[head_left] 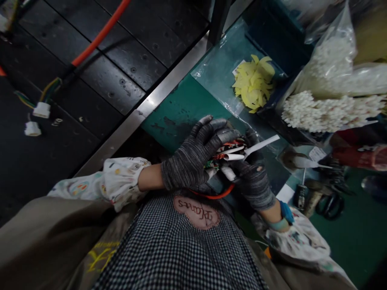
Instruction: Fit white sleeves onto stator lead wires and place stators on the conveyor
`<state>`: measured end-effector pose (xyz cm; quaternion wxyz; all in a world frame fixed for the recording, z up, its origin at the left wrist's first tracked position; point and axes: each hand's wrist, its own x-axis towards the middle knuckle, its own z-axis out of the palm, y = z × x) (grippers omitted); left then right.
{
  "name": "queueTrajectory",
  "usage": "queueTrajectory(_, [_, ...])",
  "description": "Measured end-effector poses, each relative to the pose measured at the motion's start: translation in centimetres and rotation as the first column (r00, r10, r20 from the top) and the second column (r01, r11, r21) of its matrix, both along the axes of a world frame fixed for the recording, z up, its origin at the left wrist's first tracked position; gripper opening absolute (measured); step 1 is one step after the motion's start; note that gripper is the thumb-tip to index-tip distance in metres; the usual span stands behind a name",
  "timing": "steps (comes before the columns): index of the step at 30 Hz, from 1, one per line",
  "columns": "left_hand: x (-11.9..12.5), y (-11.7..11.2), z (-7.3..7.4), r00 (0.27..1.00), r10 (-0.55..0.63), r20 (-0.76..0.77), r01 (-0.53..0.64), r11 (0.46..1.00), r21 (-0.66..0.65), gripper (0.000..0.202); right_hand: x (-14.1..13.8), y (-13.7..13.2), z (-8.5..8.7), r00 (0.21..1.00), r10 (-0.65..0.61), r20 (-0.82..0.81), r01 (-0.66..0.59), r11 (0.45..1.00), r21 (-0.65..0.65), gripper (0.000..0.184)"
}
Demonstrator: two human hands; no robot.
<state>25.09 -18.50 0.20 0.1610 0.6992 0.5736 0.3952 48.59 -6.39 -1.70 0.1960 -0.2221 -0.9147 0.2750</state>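
In the head view my left hand (pixel 193 155), in a grey knit glove with pale worn fingertips, curls over the far and left side of a wired part (pixel 222 155). Copper-red wires, white sleeves and a bit of green show on it; its full shape is hidden between my hands. My right hand (pixel 254 177), gloved alike, closes round its right side. A white sleeve (pixel 234 157) lies along the part. A flat white strip (pixel 262 146) sticks out to the right by my right fingers. An orange cable (pixel 220 196) curves below my hands.
Yellow curved pieces (pixel 254 82) lie on a plastic sheet. Bagged white small parts (pixel 329 110) stand at right, near a white-nozzled bottle (pixel 302 161) and black-handled scissors (pixel 330 205). Left, beyond a metal edge (pixel 151 100), an orange cable (pixel 101 34) with white connectors (pixel 41 110) crosses dark slats.
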Motion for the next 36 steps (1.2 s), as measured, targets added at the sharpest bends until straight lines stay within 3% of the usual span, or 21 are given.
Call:
queueTrajectory(8, [0.1,0.1,-0.2,0.999,0.034,0.042,-0.038,0.995,0.091,0.078,-0.9,-0.6,1.3,1.0,0.005,0.01,-0.006,0.996,0.091,0.034])
queueTrajectory(13, [-0.2,0.1,-0.1,1.0,0.009,0.016,-0.01,0.998,0.068,0.082,-0.4,0.3,1.3,0.998,0.043,0.04,-0.045,0.998,0.044,0.022])
queueTrajectory(16, [-0.4,0.0,-0.3,1.0,0.001,0.021,-0.001,1.0,0.022,0.089,-0.1,0.8,1.1,0.994,0.103,-0.036,-0.102,0.994,0.032,0.019])
queueTrajectory(19, [-0.4,0.0,-0.6,0.999,-0.007,0.05,0.006,1.0,0.005,0.099,0.0,0.7,0.8,0.987,0.117,-0.11,-0.117,0.993,0.013,0.028])
queueTrajectory(22, [-0.4,0.0,-0.8,0.998,-0.012,0.054,0.011,1.0,0.019,0.097,0.1,0.1,0.3,0.989,0.067,-0.132,-0.068,0.998,0.0,0.024])
queueTrajectory(29, [-0.7,0.0,-0.4,0.999,-0.028,0.041,0.027,0.999,0.021,0.102,1.5,-0.3,-1.3,0.988,0.018,-0.154,0.011,0.982,0.188,0.024])
queueTrajectory(36, [-0.6,0.0,-0.8,0.997,-0.013,0.07,0.012,1.0,0.023,0.096,1.3,-0.8,-2.5,0.965,0.026,-0.262,0.022,0.984,0.177,0.019])
